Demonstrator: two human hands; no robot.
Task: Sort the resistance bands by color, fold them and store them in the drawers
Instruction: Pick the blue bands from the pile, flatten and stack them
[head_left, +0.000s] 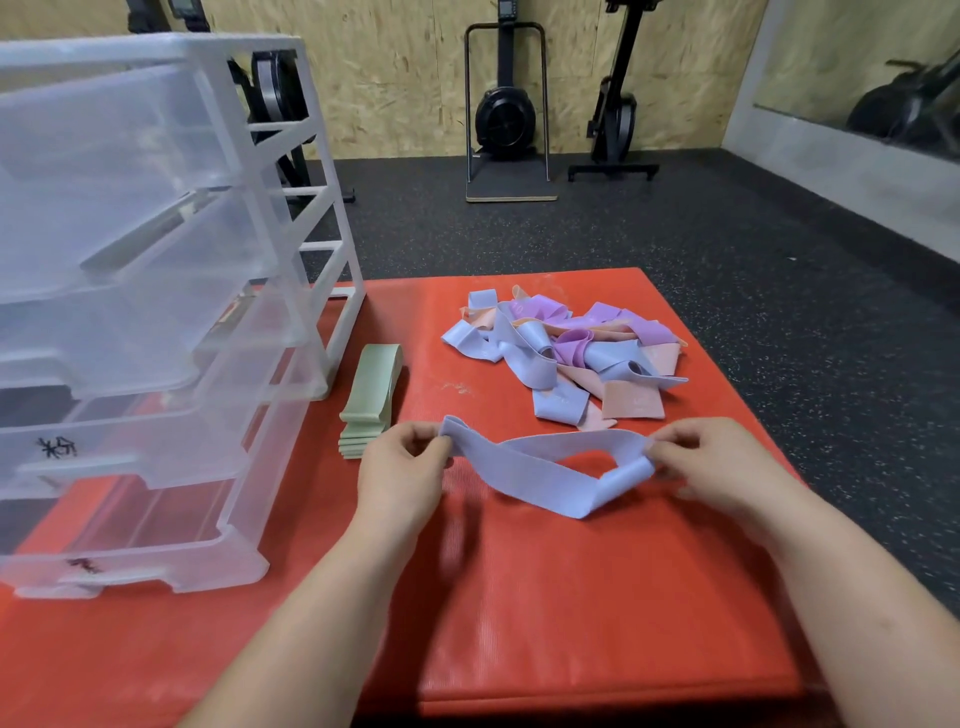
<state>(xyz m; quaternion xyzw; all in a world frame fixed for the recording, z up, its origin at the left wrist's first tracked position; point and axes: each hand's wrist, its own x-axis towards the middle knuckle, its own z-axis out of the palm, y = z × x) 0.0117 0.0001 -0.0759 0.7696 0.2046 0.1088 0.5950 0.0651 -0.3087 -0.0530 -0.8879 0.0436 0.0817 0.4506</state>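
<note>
A light blue resistance band (540, 470) is stretched between my hands just above the red mat. My left hand (402, 467) pinches its left end and my right hand (711, 462) pinches its right end, where the band loops back on itself. Beyond it lies a jumbled pile of bands (566, 353) in light blue, purple and peach. A neat stack of folded green bands (370, 395) rests left of my left hand. The clear plastic drawer unit (156, 312) stands at the left, its drawers pulled out in steps.
The red mat (519, 597) sits on a dark speckled rubber floor (727, 234). Two black exercise machines (506, 109) stand against the far plywood wall. A mirror (883, 104) runs along the right wall.
</note>
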